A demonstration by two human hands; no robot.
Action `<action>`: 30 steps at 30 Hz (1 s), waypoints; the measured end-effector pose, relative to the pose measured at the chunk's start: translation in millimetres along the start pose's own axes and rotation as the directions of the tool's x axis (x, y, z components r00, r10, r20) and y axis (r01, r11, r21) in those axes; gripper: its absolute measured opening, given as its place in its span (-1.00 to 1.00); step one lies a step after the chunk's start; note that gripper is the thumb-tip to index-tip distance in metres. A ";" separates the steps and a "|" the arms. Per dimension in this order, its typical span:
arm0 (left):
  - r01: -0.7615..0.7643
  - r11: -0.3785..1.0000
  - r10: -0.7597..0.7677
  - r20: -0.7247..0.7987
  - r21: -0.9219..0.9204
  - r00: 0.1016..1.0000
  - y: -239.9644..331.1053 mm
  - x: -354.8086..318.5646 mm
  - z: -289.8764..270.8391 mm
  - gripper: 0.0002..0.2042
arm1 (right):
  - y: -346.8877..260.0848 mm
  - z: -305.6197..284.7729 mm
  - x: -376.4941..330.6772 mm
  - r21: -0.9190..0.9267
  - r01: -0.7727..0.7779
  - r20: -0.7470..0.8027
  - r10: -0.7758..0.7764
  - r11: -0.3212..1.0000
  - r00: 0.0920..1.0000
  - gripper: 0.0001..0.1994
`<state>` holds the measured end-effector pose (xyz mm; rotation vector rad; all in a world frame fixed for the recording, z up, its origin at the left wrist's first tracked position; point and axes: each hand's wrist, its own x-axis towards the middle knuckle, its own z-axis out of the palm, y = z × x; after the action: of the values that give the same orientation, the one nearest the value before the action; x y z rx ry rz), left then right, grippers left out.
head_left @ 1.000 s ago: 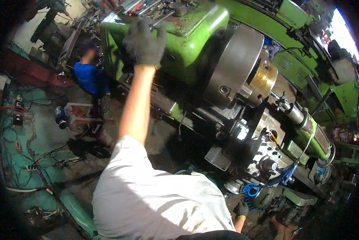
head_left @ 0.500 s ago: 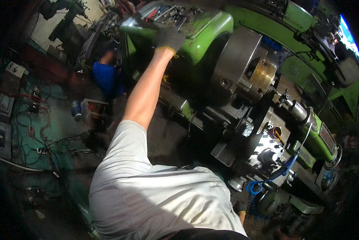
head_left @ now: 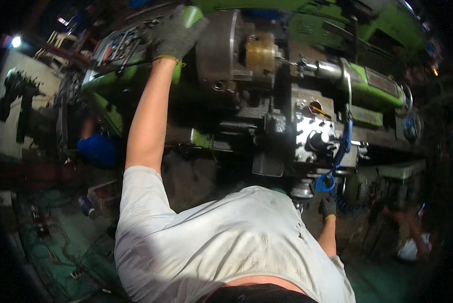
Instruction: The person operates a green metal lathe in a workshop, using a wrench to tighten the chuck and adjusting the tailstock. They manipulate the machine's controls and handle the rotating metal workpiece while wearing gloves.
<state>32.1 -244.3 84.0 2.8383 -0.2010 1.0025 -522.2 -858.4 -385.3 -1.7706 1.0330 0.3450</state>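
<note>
Compared with half a second ago, the view has swung round, so the lathe now lies nearly level across the top of the frame, and its chuck (head_left: 214,48) shows at upper centre instead of right of centre. The left hand (head_left: 178,33), before over the headstock (head_left: 113,88) beside the tools, is now close to the chuck's left side in the picture, near the top edge; the right hand (head_left: 327,206), earlier half lost at the bottom, shows more fully at lower right. Both hands wear dark gloves with yellow cuffs. The left is partly open, its thumb parted from the fingers and bright green showing in the gap; whether it presses on anything, I cannot tell. The right is small and dim, near a blue coil (head_left: 325,183) and below the tool post (head_left: 312,136); how far its fingers are closed, and on what, cannot be told. Counted out, there are two gloves, one chuck, one brass-coloured cylinder (head_left: 261,50) at the chuck's right, one green tailstock (head_left: 373,81) at upper right, one tool post right of centre, one blue coil beneath it, and one person in blue (head_left: 97,150) at left. Several hand tools (head_left: 118,46) lie at upper left, too blurred to number.
</note>
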 end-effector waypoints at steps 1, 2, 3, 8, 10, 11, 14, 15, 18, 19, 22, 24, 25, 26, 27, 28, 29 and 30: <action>0.099 0.984 -0.021 0.462 -0.147 0.887 46.5 21.7 -22.1 -0.08 | 32.0 -2.8 -4.9 -0.092 -0.027 -0.033 0.024 0.995 0.999 -0.85; 0.146 0.984 -0.087 0.454 -0.097 0.887 65.9 19.1 -8.4 -0.02 | 36.9 3.0 -14.2 -0.250 0.003 -0.076 -0.022 0.968 0.997 -0.78; 0.198 0.979 -0.160 0.440 -0.042 0.884 78.3 17.0 15.4 0.05 | 33.8 14.1 -28.6 -0.406 0.028 -0.104 -0.077 0.913 0.992 -0.67; 0.396 0.836 -0.248 0.384 -0.379 0.890 11.8 43.6 122.4 0.35 | 58.1 -13.6 -43.4 -0.569 -0.011 -0.212 -0.133 0.822 0.968 -0.55; 0.418 0.885 -0.280 0.482 -0.205 0.830 63.8 38.7 99.7 0.39 | 106.3 -33.9 -57.0 -0.459 -0.116 -0.282 -0.021 0.881 0.959 -0.63; 0.441 0.877 -0.300 0.500 -0.191 0.812 69.1 34.4 91.2 0.39 | 115.9 -43.7 -57.8 -0.412 -0.140 -0.304 0.009 0.900 0.953 -0.66; 0.438 0.887 -0.350 0.408 -0.144 0.843 58.1 28.7 74.9 0.39 | -94.6 -52.6 -62.1 -0.223 0.316 -0.478 -0.386 0.922 0.789 -0.55; 0.429 0.889 -0.341 0.392 -0.161 0.854 55.4 29.1 84.4 0.39 | -144.4 -63.7 -65.3 -0.325 0.415 -0.557 -0.527 0.850 0.642 -0.58; 0.396 0.892 -0.299 0.370 -0.219 0.879 48.9 19.5 91.0 0.40 | -325.6 -64.7 -120.1 -0.151 0.607 -0.591 -0.563 0.780 0.577 -0.61; 0.409 0.893 -0.327 0.351 -0.190 0.877 58.6 14.6 94.6 0.40 | -374.3 -56.1 -140.3 -0.051 0.684 -0.627 -0.557 0.728 0.546 -0.64; 0.456 0.881 -0.413 0.263 -0.128 0.872 67.5 -10.3 77.8 0.36 | -457.6 -40.1 -142.1 -0.096 0.848 -0.561 -0.732 0.522 0.387 -0.67; 0.460 0.875 -0.423 0.223 -0.150 0.878 63.9 -27.9 67.6 0.30 | -492.8 -21.9 -133.2 -0.172 0.892 -0.478 -0.828 0.417 0.294 -0.66; 0.493 0.845 -0.423 0.304 -0.207 0.853 98.0 -34.5 16.8 0.18 | -499.7 -15.3 -127.0 -0.318 0.849 -0.424 -0.864 0.423 0.272 -0.65; 0.478 0.856 -0.429 0.242 -0.198 0.870 109.2 -44.1 15.6 0.12 | -502.6 -10.2 -123.1 -0.453 0.789 -0.368 -0.893 0.415 0.259 -0.65; 0.474 0.863 -0.446 0.174 -0.178 0.878 110.5 -54.0 18.4 0.05 | -510.2 0.3 -129.8 -0.570 0.703 -0.329 -0.902 0.426 0.280 -0.62; 0.471 0.868 -0.459 0.106 -0.158 0.882 107.9 -64.0 25.5 -0.01 | -512.4 2.1 -129.3 -0.620 0.649 -0.315 -0.897 0.441 0.309 -0.62; 0.423 0.879 -0.436 -0.011 -0.220 0.900 104.4 -77.1 33.9 0.00 | -513.5 3.3 -129.1 -0.669 0.589 -0.302 -0.890 0.453 0.341 -0.61; 0.383 0.885 -0.412 -0.064 -0.264 0.909 99.7 -86.7 39.2 0.00 | -515.1 5.0 -127.3 -0.716 0.527 -0.290 -0.881 0.458 0.373 -0.60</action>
<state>-27.2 -341.4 6.2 2.4423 0.2478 0.9699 -197.6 -731.0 14.7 -2.7711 0.4065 -0.7235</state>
